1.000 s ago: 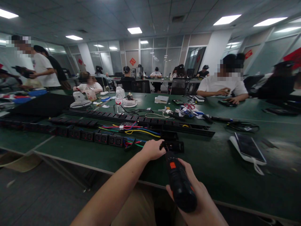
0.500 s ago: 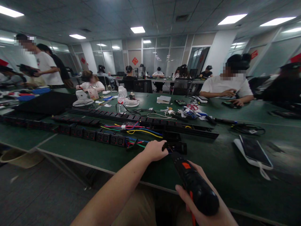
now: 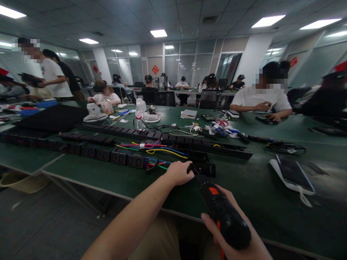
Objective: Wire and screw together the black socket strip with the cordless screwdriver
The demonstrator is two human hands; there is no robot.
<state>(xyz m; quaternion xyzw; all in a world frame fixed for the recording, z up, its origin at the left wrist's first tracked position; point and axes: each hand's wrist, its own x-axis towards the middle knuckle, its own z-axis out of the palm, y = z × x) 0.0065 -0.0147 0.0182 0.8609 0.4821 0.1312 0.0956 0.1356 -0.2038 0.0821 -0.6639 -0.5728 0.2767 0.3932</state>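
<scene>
My left hand (image 3: 179,172) is closed on the black end piece (image 3: 207,169) of the nearest power strip (image 3: 119,158), with fingertips partly hidden. Coloured wires (image 3: 159,164) come out of the strip just left of that hand. In my right hand (image 3: 236,204) is a black and orange cordless screwdriver (image 3: 222,211), fingers wrapped around its grip. Its nose points forward and left at the end piece beside my left fingers; the dark tip is hard to make out. Behind lies a second black power strip (image 3: 151,135) with an open end section.
A phone (image 3: 294,175) on a white item lies to the right. Behind the strips stand a water bottle (image 3: 140,117) and small white fans (image 3: 94,113). Cables and red-handled scissors (image 3: 222,123) lie further right. A person (image 3: 261,99) in a white shirt works across the green table (image 3: 260,202).
The rear of the screwdriver has shifted very slightly left and down with my right hand. My left hand and the power strip stay in place.
</scene>
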